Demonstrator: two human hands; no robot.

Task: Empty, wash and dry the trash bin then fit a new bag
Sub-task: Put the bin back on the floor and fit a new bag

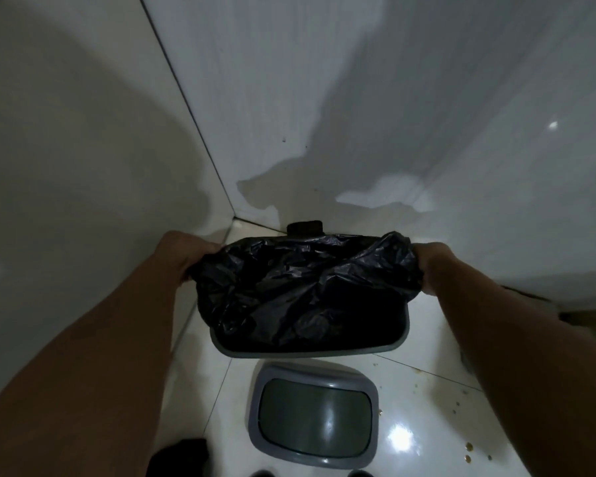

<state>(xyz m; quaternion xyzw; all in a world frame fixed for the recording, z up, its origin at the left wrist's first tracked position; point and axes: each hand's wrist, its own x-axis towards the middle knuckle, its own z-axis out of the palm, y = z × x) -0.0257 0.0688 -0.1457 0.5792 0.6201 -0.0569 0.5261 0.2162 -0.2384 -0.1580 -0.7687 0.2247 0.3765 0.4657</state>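
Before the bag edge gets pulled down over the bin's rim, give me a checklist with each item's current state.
1. Left hand grips the black bag at its left edge: ok.
2. Right hand grips the bag's right edge: ok.
3. Bag mouth spread across the bin: ok at the far side; the near grey rim is bare, so not ok there.
4. Lid off and lying on the floor in front of the bin: ok.
5. Bag reaches the bin's bottom: cannot tell, the inside is too dark.
6. Floor clean beside the bin: not ok, small brownish specks lie at the right.
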